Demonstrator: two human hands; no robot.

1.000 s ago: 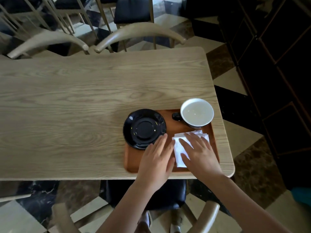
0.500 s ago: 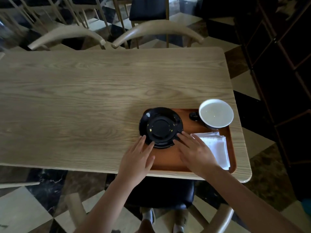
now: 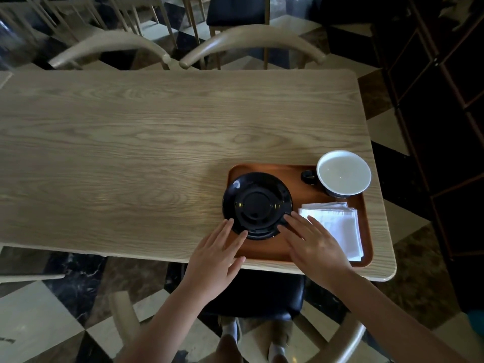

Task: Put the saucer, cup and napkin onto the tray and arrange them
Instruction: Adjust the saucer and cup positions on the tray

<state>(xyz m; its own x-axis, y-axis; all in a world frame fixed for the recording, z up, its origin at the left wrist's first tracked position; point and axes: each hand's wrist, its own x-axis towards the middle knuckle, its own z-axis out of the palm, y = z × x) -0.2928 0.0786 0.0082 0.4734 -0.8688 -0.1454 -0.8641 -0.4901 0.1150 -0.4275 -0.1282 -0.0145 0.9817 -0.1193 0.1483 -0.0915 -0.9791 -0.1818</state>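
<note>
Black saucer [image 3: 257, 205] unmoved; both spread hands, left hand [image 3: 214, 254], right hand [image 3: 313, 244], now touch its rim

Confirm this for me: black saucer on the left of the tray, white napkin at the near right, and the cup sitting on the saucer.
Not quite. The head view shows the cup standing directly on the tray at its far right corner, apart from the saucer. The black saucer on the left and the white napkin at the near right are as you said.
</note>
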